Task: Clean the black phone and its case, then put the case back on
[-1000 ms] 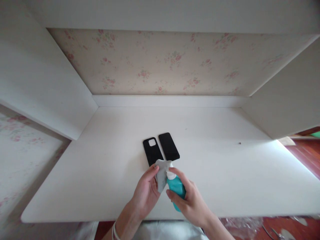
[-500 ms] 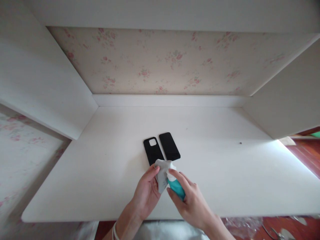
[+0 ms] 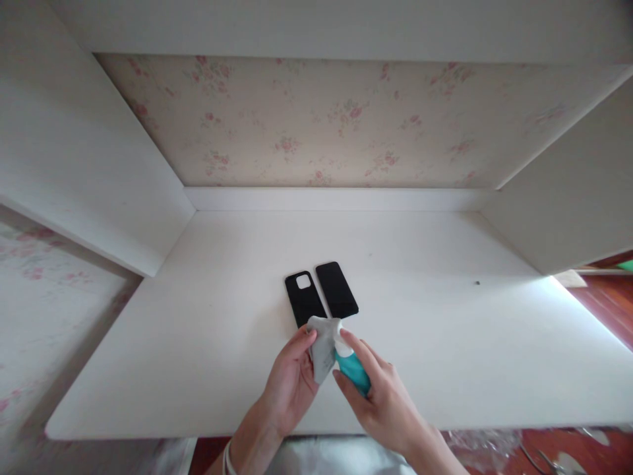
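Your right hand (image 3: 383, 402) is clamped on the bottle (image 3: 352, 366), nozzle tilted up-left into the cloth (image 3: 322, 344) your left hand (image 3: 289, 386) pinches, just below the phone (image 3: 337, 289).

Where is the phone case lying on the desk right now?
In the head view the phone case lies flat near the middle of the desk, just left of the phone and just beyond the cloth.

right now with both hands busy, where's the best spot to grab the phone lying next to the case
Probably by its two long edges, coming from above. The phone lies flat on the desk, right beside the case, so its right edge and far end are freer than the left.
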`<state>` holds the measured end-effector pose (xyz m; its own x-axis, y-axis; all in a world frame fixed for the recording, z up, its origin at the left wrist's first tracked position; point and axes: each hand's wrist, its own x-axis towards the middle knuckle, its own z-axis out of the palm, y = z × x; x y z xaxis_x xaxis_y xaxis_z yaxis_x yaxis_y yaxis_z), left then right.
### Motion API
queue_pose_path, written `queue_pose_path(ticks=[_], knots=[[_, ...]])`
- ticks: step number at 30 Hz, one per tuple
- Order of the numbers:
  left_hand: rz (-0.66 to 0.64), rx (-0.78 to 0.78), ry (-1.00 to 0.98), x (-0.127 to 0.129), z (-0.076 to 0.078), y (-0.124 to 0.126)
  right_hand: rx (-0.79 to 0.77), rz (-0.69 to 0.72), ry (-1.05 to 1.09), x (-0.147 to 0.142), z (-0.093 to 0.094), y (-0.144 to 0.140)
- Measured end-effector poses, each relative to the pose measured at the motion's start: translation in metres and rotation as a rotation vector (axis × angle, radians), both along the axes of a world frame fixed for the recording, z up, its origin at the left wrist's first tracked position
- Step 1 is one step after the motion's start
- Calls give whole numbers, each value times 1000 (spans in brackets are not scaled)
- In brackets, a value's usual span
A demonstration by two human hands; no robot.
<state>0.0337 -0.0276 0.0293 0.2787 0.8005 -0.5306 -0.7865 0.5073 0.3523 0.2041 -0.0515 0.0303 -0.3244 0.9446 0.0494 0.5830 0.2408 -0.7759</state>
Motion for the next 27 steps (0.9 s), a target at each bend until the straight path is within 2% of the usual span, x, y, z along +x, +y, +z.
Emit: queue_pose_path(ticks=[7, 9, 14, 17, 20, 24, 27], knots=[[-23, 15, -18, -1, 3, 1, -9, 23, 4, 0, 2, -1], [-25, 6, -10, -2, 5, 2, -2, -11, 28, 0, 2, -1], [-30, -46, 22, -7, 4, -1, -36, -322, 84, 18, -7, 11], [-42, -68, 30, -10, 2, -4, -4, -579, 86, 44, -20, 32], [-48, -74, 55, -12, 0, -8, 81, -755, 156, 73, -34, 54], [-70, -71, 82, -12, -3, -11, 155, -898, 136, 97, -50, 67], [-77, -80, 82, -11, -4, -11, 166, -929, 126, 101, -58, 67]])
